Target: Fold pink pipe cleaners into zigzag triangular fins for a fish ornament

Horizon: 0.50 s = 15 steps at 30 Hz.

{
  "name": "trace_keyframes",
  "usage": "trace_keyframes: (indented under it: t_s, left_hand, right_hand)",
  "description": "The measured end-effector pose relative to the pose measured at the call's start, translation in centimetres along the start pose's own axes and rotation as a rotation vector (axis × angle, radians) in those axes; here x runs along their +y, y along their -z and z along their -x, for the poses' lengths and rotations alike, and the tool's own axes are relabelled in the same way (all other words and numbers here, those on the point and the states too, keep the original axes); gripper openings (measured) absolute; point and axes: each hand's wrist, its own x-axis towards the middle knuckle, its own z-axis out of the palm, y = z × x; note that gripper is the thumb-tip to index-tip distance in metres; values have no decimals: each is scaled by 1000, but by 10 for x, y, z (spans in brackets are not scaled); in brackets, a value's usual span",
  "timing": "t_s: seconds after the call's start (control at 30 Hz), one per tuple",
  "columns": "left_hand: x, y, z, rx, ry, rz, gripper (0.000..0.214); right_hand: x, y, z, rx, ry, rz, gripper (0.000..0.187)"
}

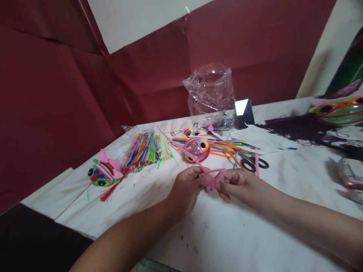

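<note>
Both hands meet over the white table and pinch a pink pipe cleaner bent into a loop. My left hand is closed on its left part, where a long pink tail runs up and left toward the pile. My right hand is closed on the loop's right end. Just beyond the hands sits a round pink piece with stuck-on eyes.
A finished striped fish toy lies at the left. A bag of colored sticks, loose colored strips, scissors, a clear plastic bag and a small dark box lie behind. A green fish lantern is at the right.
</note>
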Motion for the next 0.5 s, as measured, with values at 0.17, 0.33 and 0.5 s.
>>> trace_keyframes:
  t_s: [0.17, 0.33, 0.5]
  left_hand:
    - [1, 0, 1, 30, -20, -60, 18]
    - [5, 1, 3, 66, -44, -278, 13]
    - [4, 0, 7, 59, -7, -641, 10]
  right_hand:
    - [2, -1, -1, 9, -13, -3, 11]
    - [-2, 3, -1, 30, -6, 95, 14]
    - [-8, 12, -2, 174, 126, 308, 15]
